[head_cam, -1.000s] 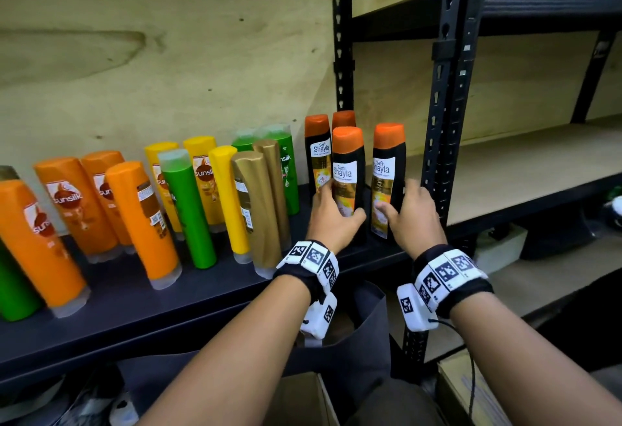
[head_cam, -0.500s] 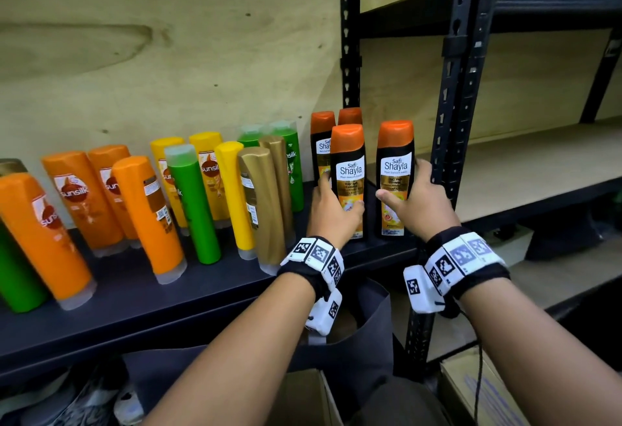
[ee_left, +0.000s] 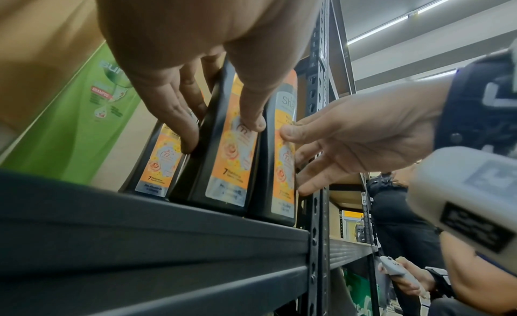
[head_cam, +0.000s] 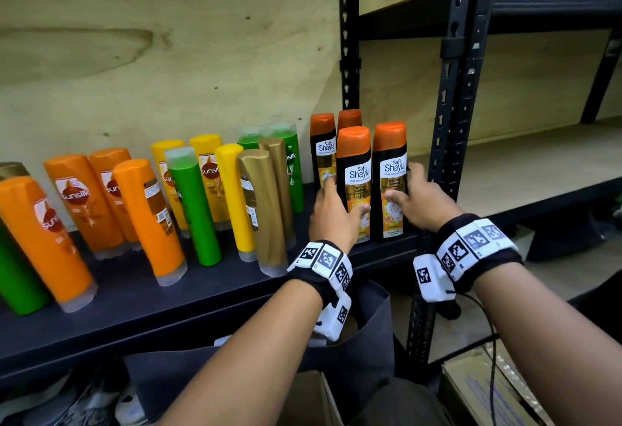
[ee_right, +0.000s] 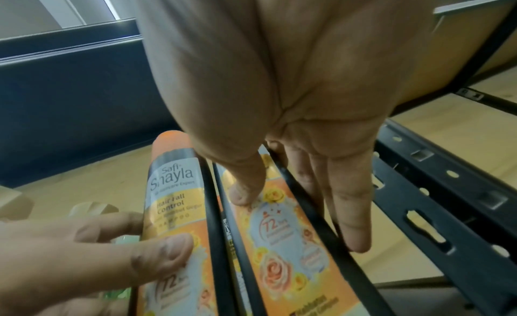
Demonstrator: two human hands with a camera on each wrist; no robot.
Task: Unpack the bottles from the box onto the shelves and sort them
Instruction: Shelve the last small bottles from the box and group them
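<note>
Several black Safi Shayla bottles with orange caps stand upright at the right end of the dark shelf [head_cam: 168, 294]. My left hand [head_cam: 331, 213] grips the front left bottle [head_cam: 354, 176], thumb on its label and fingers along its left side. In the left wrist view that bottle [ee_left: 226, 177] sits between my left hand's thumb and fingers [ee_left: 190, 141]. My right hand [head_cam: 417, 200] grips the front right bottle [head_cam: 390, 169], thumb on the label and fingers down its right side. The right wrist view shows this bottle [ee_right: 282, 254] under my right hand's thumb. Two more Shayla bottles [head_cam: 323, 149] stand behind.
Orange, yellow, green and gold Sunsilk bottles [head_cam: 141, 216] fill the shelf to the left. A black upright post [head_cam: 447, 156] stands right beside my right hand. Beyond it lies a pale wooden shelf [head_cam: 521, 169]. A dark bag [head_cam: 370, 324] and a cardboard box [head_cam: 313, 398] sit below.
The front right bottle has turned from slanted sideways to label facing me, and both front bottles now stand square side by side. My hands stay on them.
</note>
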